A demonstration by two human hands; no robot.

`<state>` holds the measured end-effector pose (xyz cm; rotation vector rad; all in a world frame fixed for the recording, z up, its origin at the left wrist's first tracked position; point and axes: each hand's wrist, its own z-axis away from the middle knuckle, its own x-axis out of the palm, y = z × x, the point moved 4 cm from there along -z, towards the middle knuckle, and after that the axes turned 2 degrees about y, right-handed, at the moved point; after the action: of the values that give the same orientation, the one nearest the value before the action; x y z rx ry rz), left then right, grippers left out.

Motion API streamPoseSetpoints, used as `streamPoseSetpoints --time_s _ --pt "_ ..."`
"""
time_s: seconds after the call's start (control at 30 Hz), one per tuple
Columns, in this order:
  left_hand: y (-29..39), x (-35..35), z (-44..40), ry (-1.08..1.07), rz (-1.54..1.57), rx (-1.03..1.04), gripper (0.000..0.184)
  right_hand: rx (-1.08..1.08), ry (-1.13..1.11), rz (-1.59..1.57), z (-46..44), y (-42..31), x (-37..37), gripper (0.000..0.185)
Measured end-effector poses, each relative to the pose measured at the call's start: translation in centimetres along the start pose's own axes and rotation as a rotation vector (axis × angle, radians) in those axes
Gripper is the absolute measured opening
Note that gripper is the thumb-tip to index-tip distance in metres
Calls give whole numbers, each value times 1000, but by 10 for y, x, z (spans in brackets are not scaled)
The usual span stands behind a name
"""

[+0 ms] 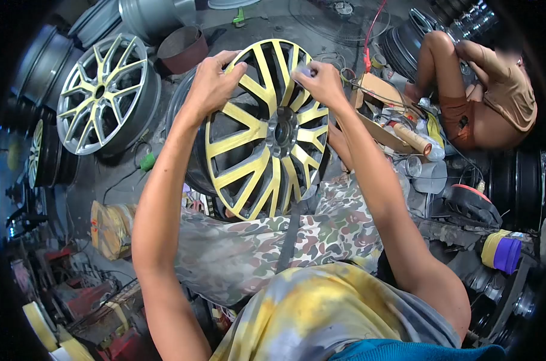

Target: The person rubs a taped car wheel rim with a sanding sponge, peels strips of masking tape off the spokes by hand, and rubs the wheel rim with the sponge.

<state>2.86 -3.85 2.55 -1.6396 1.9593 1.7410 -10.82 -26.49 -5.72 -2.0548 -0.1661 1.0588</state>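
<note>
The big round wheel (261, 129) is right in front of the person, at 12 o'clock. It leans up near the spotty trousers (243, 240). The left hand (216, 84) is at the wheel's 11 o'clock, with its fingers bent around the edge and the thumb on the front. The right hand (323, 84) is near 1 o'clock. Its fingers pinch a small shiny thing (303, 73), too blurry to name.

The wheel looks like metal, so I think it is heavy and stiff and won't bend. Its spokes are yellow on top, maybe from tape. That top looks thin and could lift or tear if a hand rubs it. The smooth dark parts may be a bit slippery.

The best place to hold it is the outer rim, with one hand at 9 o'clock and one at 3 o'clock. The gaps between the spokes could give fingers a good grip too. The edge might roll, so a hand should keep it steady.
</note>
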Motion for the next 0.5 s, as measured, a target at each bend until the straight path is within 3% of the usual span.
streamPoseSetpoints --time_s 0.1,0.17,0.23,0.5 --pt "-11 0 -2 25 19 -20 42 94 123 -76 23 13 -10 41" --pt "-10 -2 -1 19 14 -26 42 17 160 -323 41 11 5 37" --pt "-12 -2 -3 21 49 -14 42 50 100 -378 67 -17 16 35" --pt "-9 0 -2 32 37 -54 41 -87 256 -222 57 -30 45 28"
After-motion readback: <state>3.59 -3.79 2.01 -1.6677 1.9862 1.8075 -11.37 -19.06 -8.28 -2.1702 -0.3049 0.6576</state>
